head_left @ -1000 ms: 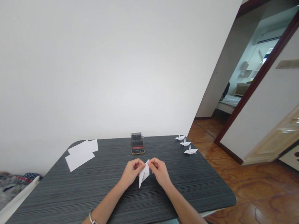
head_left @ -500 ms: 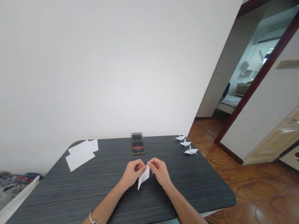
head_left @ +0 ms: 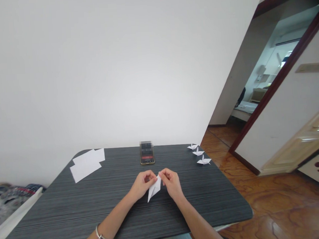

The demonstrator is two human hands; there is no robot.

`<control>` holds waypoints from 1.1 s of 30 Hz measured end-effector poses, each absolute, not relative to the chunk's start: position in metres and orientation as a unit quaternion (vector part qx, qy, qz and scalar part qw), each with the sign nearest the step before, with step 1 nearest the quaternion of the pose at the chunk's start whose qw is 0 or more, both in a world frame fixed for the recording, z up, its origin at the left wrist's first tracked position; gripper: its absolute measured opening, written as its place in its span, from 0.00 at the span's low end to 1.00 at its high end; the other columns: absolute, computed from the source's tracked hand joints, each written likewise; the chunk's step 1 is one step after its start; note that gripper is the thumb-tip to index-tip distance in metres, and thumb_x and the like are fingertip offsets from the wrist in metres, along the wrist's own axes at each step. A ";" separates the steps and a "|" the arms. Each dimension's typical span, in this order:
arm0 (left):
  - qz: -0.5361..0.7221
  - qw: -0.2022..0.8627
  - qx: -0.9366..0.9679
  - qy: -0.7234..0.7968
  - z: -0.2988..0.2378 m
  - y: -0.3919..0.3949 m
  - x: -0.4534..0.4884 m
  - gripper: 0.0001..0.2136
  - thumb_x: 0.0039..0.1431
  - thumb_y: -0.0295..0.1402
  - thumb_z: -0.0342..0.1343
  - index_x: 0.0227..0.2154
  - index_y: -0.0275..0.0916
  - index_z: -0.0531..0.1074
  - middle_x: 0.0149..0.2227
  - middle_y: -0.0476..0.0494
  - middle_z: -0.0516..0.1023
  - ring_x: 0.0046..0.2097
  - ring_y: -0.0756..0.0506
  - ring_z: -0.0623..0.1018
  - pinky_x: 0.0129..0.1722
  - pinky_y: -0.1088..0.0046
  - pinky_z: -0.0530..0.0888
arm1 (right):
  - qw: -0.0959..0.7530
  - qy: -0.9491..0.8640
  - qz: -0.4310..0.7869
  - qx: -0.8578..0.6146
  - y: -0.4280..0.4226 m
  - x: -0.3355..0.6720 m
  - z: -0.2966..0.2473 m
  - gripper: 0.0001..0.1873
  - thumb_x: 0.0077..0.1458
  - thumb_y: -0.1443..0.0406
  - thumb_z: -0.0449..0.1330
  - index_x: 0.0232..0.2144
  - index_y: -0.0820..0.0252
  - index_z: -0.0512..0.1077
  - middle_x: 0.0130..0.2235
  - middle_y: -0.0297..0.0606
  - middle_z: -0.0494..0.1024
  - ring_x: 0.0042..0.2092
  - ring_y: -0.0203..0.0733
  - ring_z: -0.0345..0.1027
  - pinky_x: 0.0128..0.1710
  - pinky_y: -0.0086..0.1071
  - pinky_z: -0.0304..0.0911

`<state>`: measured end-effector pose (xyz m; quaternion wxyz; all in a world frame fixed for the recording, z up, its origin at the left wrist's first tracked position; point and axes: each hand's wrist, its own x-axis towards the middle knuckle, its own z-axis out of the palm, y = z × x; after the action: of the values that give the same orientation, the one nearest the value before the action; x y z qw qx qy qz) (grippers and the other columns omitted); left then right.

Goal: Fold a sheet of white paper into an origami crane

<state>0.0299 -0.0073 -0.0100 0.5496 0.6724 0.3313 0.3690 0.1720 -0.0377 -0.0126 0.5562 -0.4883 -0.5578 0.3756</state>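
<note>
Between my hands, over the front middle of the dark table (head_left: pixel 105 210), is a folded white paper (head_left: pixel 154 189) with a long point aimed down and left. My left hand (head_left: pixel 142 183) pinches its upper left edge between thumb and fingers. At its top corner, the thumb and fingertips of my right hand (head_left: pixel 171 183) are closed on the paper. The fingertips hide the upper fold. Along the table's right edge stand three white paper cranes: a near one (head_left: pixel 204 160), a middle one (head_left: pixel 198 152) and a far one (head_left: pixel 192 146).
Several white paper sheets (head_left: pixel 86 166) overlap at the back left of the table. A phone (head_left: pixel 147 153) stands at the back middle, near the white wall (head_left: pixel 145 69). To the right are a wooden floor (head_left: pixel 274 199) and a doorway. Bagged cloth items (head_left: pixel 12 202) lie left of the table.
Both hands and the folded paper have shifted very slightly to the right. Both hands keep their pinch on it, and the cranes, sheets and phone have stayed put.
</note>
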 end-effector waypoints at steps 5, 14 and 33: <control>0.363 0.574 0.655 0.330 -0.013 -0.006 0.029 0.13 0.48 0.40 0.54 0.22 0.32 0.65 0.19 0.52 0.65 0.20 0.55 0.62 0.19 0.81 0.59 | 0.588 -0.533 0.358 -0.492 -0.036 0.174 -0.013 0.12 0.48 0.60 0.54 0.20 0.62 0.67 0.15 0.27 0.60 0.18 0.30 0.52 0.18 0.25 0.50; 0.377 0.561 0.657 0.334 -0.013 -0.005 0.027 0.12 0.48 0.39 0.54 0.22 0.33 0.65 0.19 0.53 0.64 0.20 0.55 0.61 0.19 0.81 0.58 | 0.566 -0.544 0.400 -0.473 -0.033 0.174 -0.017 0.10 0.47 0.61 0.55 0.21 0.62 0.66 0.17 0.28 0.63 0.19 0.30 0.54 0.19 0.24 0.51; 0.395 0.528 0.663 0.354 -0.010 -0.005 0.027 0.12 0.48 0.38 0.54 0.21 0.32 0.67 0.20 0.50 0.67 0.23 0.53 0.64 0.23 0.79 0.59 | 0.543 -0.545 0.414 -0.487 -0.037 0.171 -0.015 0.09 0.48 0.62 0.54 0.22 0.62 0.68 0.18 0.30 0.65 0.17 0.29 0.53 0.13 0.22 0.47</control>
<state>0.0272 -0.0051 -0.0102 0.5280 0.6629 0.3543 0.3954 0.1714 -0.0369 -0.0150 0.5429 -0.4868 -0.5446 0.4143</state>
